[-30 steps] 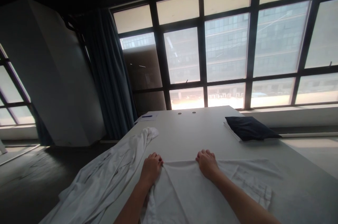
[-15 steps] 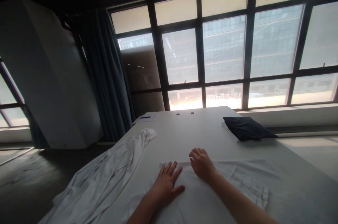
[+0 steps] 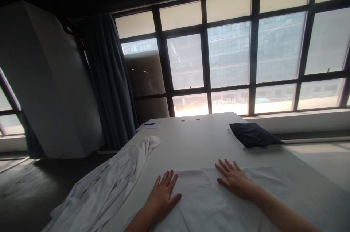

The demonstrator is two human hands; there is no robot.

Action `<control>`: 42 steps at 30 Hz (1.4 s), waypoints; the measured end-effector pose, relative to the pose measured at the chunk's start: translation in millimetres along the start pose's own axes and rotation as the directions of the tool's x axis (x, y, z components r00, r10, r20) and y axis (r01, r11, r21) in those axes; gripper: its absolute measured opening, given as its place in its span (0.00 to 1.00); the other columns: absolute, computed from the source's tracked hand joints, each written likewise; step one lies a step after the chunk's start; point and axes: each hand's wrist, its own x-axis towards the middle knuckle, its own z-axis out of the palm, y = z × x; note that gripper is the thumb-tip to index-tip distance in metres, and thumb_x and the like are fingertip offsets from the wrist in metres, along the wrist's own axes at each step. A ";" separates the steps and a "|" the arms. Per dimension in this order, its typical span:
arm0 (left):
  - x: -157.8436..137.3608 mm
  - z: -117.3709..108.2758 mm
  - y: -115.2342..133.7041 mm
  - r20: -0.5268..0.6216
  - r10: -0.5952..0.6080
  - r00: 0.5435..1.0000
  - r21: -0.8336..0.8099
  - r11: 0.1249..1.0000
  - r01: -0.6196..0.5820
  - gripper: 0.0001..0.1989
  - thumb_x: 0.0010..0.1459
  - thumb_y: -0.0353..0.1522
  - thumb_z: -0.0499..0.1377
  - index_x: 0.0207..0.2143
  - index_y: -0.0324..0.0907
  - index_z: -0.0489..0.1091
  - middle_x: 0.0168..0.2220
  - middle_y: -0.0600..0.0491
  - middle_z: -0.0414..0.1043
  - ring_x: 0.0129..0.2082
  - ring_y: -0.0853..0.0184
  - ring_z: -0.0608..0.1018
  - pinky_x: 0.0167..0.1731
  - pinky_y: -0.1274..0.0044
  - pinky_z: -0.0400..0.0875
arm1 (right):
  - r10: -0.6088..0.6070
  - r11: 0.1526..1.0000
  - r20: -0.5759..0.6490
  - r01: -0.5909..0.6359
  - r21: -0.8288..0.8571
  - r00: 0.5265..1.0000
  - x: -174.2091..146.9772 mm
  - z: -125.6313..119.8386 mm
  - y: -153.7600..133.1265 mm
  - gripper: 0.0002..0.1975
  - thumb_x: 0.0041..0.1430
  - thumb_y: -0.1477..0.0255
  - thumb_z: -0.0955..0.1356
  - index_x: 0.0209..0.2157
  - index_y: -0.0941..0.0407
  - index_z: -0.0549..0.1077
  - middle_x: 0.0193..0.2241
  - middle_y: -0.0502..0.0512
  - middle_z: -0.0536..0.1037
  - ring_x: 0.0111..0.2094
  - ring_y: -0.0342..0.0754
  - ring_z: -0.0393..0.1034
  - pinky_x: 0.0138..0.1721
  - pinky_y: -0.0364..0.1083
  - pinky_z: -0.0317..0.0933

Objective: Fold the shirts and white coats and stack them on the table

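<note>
White cloth (image 3: 201,197) lies spread over the near part of a white table (image 3: 188,148). Left hand (image 3: 163,196): palm down on the cloth's left side, fingers spread, gripping nothing. Right hand (image 3: 235,181): flat near its far edge, fingers splayed, likewise holding nothing. At left: rumpled white fabric (image 3: 120,177). Farther right: dark folded garment (image 3: 254,135). Far end: blue pen (image 3: 149,124) on paper (image 3: 156,126).

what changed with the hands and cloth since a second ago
The left hand released the white cloth and now lies spread on it. The right hand moved right, its curled fingers now spread. The crumpled cloth and the dark folded cloth stayed put.
</note>
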 end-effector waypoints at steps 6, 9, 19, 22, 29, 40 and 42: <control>-4.5 -6.2 12.5 -0.076 -0.013 0.997 0.050 0.999 0.017 0.36 0.64 0.56 0.48 0.70 0.52 0.53 0.73 0.49 0.46 0.72 0.50 0.50 0.68 0.54 0.42 | 0.259 0.910 -0.288 -0.333 -0.246 0.922 -50.0 -11.7 103.6 0.30 0.66 0.57 0.57 0.63 0.54 0.67 0.67 0.64 0.61 0.68 0.64 0.51 0.66 0.68 0.38; -12.1 -3.3 29.3 -0.100 -0.062 0.993 0.084 0.994 0.071 0.25 0.66 0.44 0.50 0.64 0.52 0.65 0.67 0.48 0.60 0.67 0.51 0.61 0.65 0.57 0.53 | 0.232 0.867 -0.426 -0.385 -0.317 0.874 -78.1 -13.3 124.8 0.28 0.62 0.61 0.60 0.58 0.57 0.73 0.65 0.67 0.64 0.66 0.66 0.54 0.65 0.68 0.40; -52.6 59.7 4.1 0.154 -0.059 0.986 -0.022 0.998 0.063 0.31 0.63 0.57 0.48 0.66 0.69 0.49 0.72 0.58 0.44 0.70 0.40 0.47 0.63 0.41 0.47 | 0.380 0.881 -0.302 -0.442 -0.170 0.874 -150.8 48.8 82.7 0.34 0.54 0.39 0.60 0.62 0.29 0.62 0.68 0.47 0.59 0.66 0.77 0.51 0.52 0.85 0.45; -57.6 53.9 -2.8 0.090 -0.014 0.996 -0.020 1.000 0.015 0.34 0.62 0.59 0.49 0.67 0.70 0.44 0.72 0.61 0.39 0.71 0.44 0.45 0.66 0.46 0.44 | 0.371 0.888 -0.265 -0.423 -0.178 0.890 -140.4 47.7 67.8 0.35 0.56 0.40 0.58 0.64 0.30 0.60 0.68 0.45 0.56 0.68 0.73 0.46 0.58 0.83 0.38; -47.9 12.3 -11.6 -0.058 -0.065 0.996 0.022 0.998 0.066 0.35 0.62 0.60 0.49 0.68 0.66 0.47 0.72 0.61 0.41 0.71 0.48 0.48 0.68 0.52 0.45 | 0.348 0.923 -0.176 -0.369 -0.106 0.921 -70.8 16.0 30.1 0.36 0.61 0.41 0.55 0.67 0.39 0.58 0.70 0.50 0.53 0.70 0.74 0.41 0.60 0.81 0.31; 9.4 -4.6 -45.1 -0.138 -0.132 0.982 0.044 0.989 0.139 0.35 0.65 0.58 0.45 0.69 0.56 0.54 0.72 0.53 0.49 0.71 0.52 0.51 0.68 0.57 0.45 | 0.127 0.986 -0.313 -0.154 -0.063 0.941 34.3 -12.3 29.1 0.22 0.65 0.65 0.61 0.56 0.58 0.74 0.65 0.66 0.65 0.66 0.58 0.57 0.66 0.57 0.44; 22.2 -9.3 -46.0 -0.149 -0.126 0.981 0.052 0.990 0.135 0.34 0.66 0.56 0.45 0.69 0.54 0.56 0.71 0.50 0.50 0.71 0.52 0.52 0.67 0.57 0.46 | 0.129 0.986 -0.323 -0.157 -0.060 0.937 45.2 -14.9 31.3 0.20 0.65 0.67 0.62 0.53 0.60 0.75 0.63 0.67 0.67 0.65 0.56 0.58 0.65 0.54 0.45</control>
